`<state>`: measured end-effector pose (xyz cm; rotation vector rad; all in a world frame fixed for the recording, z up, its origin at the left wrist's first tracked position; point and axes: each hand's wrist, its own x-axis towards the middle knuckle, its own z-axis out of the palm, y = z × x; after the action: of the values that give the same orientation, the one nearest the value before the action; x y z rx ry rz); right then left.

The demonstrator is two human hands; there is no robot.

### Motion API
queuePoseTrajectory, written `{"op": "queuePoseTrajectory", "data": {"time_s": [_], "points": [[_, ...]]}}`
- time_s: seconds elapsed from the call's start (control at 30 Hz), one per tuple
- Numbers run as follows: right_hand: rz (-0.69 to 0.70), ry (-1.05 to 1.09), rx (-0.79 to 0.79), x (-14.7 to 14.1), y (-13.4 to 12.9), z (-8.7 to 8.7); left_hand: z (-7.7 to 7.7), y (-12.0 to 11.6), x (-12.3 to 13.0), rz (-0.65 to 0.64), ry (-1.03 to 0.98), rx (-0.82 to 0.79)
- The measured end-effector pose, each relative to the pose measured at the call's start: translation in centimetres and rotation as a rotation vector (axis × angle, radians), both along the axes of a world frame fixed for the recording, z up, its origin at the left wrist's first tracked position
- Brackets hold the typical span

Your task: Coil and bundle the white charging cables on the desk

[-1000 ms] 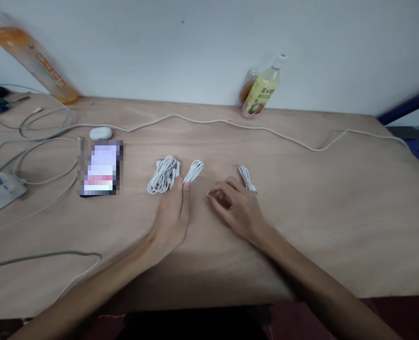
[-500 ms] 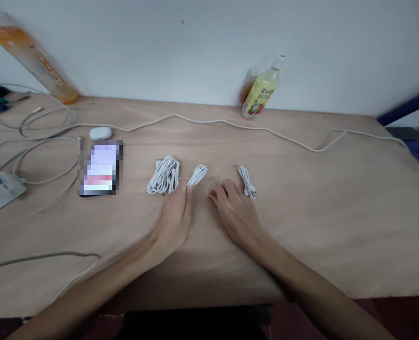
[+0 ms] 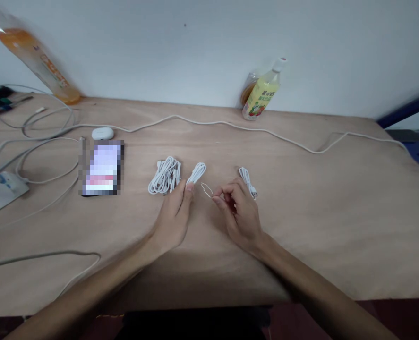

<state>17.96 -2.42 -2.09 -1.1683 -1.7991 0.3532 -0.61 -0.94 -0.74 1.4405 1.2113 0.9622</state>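
Between the thumb and fingers of my left hand (image 3: 175,212) is a coiled white charging cable (image 3: 197,173), its looped end sticking out past the thumb. Just left of that hand lies a heap of coiled white cables (image 3: 163,174). My right hand (image 3: 239,210) pinches one end of a thin white twist tie (image 3: 206,190), which is bent and points toward the held cable without touching it. Beyond the right hand's knuckles rests another bundled white cable (image 3: 247,181) with a USB plug at its near end.
A phone (image 3: 104,167) and a white earbud case (image 3: 102,133) lie at the left, near loose cords and a white power strip (image 3: 4,191). A long white cord (image 3: 223,123) crosses the table's back. An orange drink bottle (image 3: 39,66) and a yellow-labelled bottle (image 3: 262,94) stand by the wall.
My right hand has lifted and turned, showing its pinched thumb and finger. The twist tie has swung to point left toward the held cable. My left hand keeps its hold almost unmoved.
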Motion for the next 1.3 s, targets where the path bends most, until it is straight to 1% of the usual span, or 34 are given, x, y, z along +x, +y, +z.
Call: {"op": "queuePoseTrajectory", "data": {"time_s": [0.2,0.33,0.67,0.8,0.93,1.13,1.3], "points": [[0.000,0.037,0.046,-0.1,-0.3,0.0,0.1,-0.1,0.6,-0.115,-0.320,-0.175],[-0.004,0.028,0.043,-0.1,-0.4,0.1,0.3,0.0,0.7,-0.157,-0.423,-0.239],[0.066,0.068,0.046,-0.2,-0.9,0.6,0.5,0.2,0.8,-0.166,-0.469,-0.300],[0.104,0.101,0.055,-0.4,-1.1,0.7,0.4,0.3,0.8,-0.131,-0.483,-0.350],[0.134,0.114,0.071,-0.4,-1.0,0.7,0.6,0.4,0.9,-0.116,-0.500,-0.361],[0.114,0.123,0.077,-0.4,-0.9,0.4,0.9,0.2,1.0,-0.137,-0.487,-0.341],[0.087,0.148,0.077,-0.6,-0.9,0.2,0.7,0.1,0.8,-0.170,-0.504,-0.347]]}}
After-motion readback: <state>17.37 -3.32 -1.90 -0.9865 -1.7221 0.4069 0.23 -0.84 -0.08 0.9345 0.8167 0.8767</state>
